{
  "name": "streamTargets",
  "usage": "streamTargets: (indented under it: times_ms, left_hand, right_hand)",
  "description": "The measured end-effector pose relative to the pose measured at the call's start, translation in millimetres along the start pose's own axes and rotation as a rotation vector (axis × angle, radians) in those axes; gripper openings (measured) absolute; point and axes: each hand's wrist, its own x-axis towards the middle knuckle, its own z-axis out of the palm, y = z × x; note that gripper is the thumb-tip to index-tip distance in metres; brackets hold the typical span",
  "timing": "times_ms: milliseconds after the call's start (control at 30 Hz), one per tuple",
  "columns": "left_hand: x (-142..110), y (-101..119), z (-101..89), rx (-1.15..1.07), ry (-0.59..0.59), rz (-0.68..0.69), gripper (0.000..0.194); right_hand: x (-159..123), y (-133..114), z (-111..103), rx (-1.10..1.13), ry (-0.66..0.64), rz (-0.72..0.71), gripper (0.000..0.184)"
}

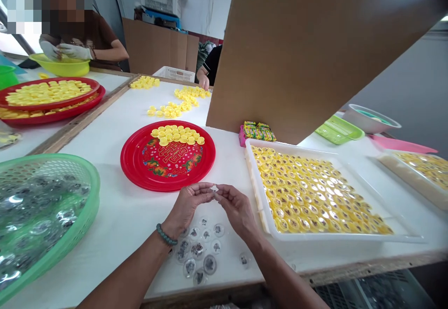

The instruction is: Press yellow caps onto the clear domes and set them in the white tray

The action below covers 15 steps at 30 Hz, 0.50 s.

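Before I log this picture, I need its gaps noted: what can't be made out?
Head view, all:
Small white piece: partly covered by left hand and right hand.
Prints on clear discs: too small.
Far person: mostly behind cardboard panel.
Green basket: cut off by left edge.

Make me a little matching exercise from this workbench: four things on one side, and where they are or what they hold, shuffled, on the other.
Things
1. Small pale piece
2. Green mesh basket
3. Patterned red tray
4. White tray just right of the hands

Places and states
A. Holds clear round pieces with dark markings
B. Mostly covered with yellow pieces
C. At the fingertips of the left hand and right hand
D. Has yellow pieces only toward its far side

Right pairs: 1-C, 2-A, 3-D, 4-B
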Motion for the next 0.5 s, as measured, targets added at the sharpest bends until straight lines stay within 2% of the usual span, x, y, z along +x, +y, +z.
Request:
streamTargets:
  times_ms: [100, 233, 400, 500]
  left_hand:
    - [0.3, -0.4, 0.0, 0.184, 0.013, 0.031, 0.03]
    - [1.9, -1.5, -1.1, 0.362, 0.001, 0.058, 0.024]
    - [1.4, -1.9, 0.5, 0.458, -0.021, 0.088, 0.017]
    - [0.2, -0.3, 2.9, 0.425, 0.004, 0.092, 0.015]
  right_hand:
    - [4.7, 2.6, -1.2, 0.031, 0.009, 0.016, 0.016]
    - [8.2, -0.2, -7.0, -0.131, -0.016, -0.063, 0.016]
    - [11.8, -8.3, -12.5, -0.264, -0.093, -0.16, 0.023]
    - [12.3, -8.8, -13.1, -0.285, -0.019, -0.131, 0.022]
